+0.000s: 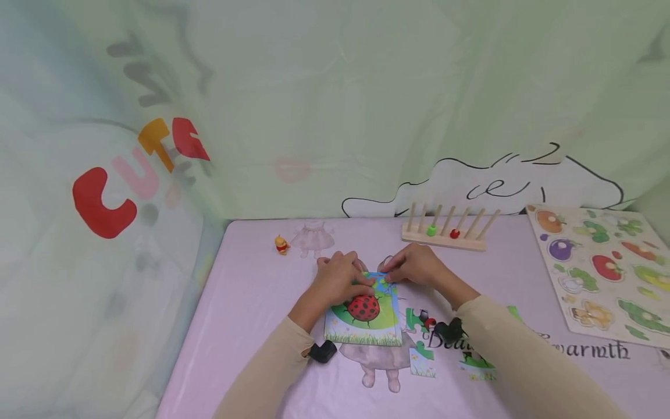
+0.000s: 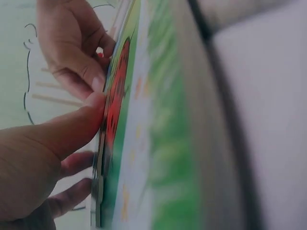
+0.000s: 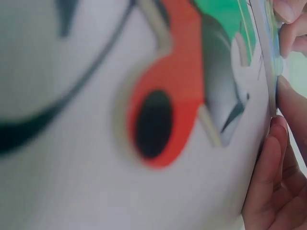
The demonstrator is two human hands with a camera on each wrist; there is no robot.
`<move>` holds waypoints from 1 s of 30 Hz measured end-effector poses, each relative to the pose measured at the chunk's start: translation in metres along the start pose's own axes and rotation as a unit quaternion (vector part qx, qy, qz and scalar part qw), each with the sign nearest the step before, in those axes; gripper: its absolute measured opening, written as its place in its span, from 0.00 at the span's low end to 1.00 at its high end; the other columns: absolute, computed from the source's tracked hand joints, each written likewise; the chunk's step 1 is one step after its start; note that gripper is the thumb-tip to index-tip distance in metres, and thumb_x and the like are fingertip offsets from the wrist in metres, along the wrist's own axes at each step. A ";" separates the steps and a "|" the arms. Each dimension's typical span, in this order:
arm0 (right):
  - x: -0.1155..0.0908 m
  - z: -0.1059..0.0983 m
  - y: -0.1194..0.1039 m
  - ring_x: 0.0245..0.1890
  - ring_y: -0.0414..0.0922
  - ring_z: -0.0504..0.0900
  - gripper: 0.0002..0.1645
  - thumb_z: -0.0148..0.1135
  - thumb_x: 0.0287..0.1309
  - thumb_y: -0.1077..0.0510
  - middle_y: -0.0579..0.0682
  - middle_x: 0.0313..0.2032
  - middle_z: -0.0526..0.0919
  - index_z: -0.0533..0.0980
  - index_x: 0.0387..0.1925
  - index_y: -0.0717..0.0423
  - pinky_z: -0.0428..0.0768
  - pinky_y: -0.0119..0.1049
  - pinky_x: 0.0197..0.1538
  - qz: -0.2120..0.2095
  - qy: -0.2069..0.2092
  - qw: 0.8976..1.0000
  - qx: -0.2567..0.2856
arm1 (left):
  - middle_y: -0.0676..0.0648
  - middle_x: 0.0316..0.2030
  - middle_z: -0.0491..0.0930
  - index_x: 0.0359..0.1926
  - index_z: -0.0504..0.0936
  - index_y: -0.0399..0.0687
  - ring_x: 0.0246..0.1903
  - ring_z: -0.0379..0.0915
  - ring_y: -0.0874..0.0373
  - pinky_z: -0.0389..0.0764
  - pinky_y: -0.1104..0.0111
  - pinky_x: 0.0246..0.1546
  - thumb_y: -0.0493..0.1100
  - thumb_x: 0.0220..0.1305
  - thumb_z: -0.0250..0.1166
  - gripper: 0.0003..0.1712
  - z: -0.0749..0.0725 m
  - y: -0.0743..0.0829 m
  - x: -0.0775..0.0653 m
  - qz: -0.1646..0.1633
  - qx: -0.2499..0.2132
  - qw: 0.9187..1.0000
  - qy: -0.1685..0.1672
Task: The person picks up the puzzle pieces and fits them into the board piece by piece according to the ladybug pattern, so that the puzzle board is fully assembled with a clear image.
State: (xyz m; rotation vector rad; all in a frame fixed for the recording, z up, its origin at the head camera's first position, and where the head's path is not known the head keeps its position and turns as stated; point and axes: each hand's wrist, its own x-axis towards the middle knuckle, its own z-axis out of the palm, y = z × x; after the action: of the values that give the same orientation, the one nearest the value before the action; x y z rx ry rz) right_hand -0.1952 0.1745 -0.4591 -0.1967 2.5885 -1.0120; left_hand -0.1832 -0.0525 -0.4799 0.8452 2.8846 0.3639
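Observation:
A ladybug jigsaw puzzle (image 1: 389,326) lies in front of me, its grass border toward me. My left hand (image 1: 340,279) grips its far edge. In the left wrist view the left thumb (image 2: 79,127) presses on the picture while the other fingers bend behind the edge. My right hand (image 1: 419,266) pinches the puzzle's far right corner, thumb on top. From the right wrist view, the right fingers (image 3: 268,165) curl at the underside of that corner. Both thumbs are close together along the far edge.
Loose jigsaw pieces (image 1: 421,362) lie right of the puzzle, some partly behind my right sleeve. A peg rack (image 1: 444,237) with a green and a red bead stands at the back. The vegetable board (image 1: 609,297) lies at right, a small yellow bear figure (image 1: 281,245) at back left.

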 end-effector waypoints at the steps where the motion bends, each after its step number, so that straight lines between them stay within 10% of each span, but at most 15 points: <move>1: 0.000 0.000 0.000 0.40 0.42 0.82 0.11 0.79 0.51 0.55 0.48 0.41 0.92 0.91 0.38 0.49 0.76 0.32 0.40 -0.001 0.000 1.000 0.002 | 0.62 0.47 0.76 0.48 0.88 0.79 0.47 0.67 0.60 0.65 0.47 0.51 0.68 0.60 0.68 0.16 -0.001 -0.003 -0.001 0.009 -0.002 1.000 -0.004; 30: -0.008 -0.001 0.004 0.44 0.45 0.82 0.08 0.76 0.56 0.54 0.47 0.42 0.91 0.91 0.38 0.48 0.76 0.34 0.43 0.015 0.012 1.000 0.011 | 0.61 0.49 0.74 0.50 0.88 0.79 0.46 0.66 0.59 0.61 0.46 0.51 0.65 0.48 0.78 0.24 -0.027 -0.048 -0.028 0.014 -0.019 0.999 -0.049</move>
State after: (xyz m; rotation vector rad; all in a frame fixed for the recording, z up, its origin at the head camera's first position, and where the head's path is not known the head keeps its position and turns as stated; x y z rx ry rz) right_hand -0.1886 0.1798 -0.4586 -0.1409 2.5931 -1.0386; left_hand -0.1895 -0.1120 -0.4649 0.8712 2.7697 0.3693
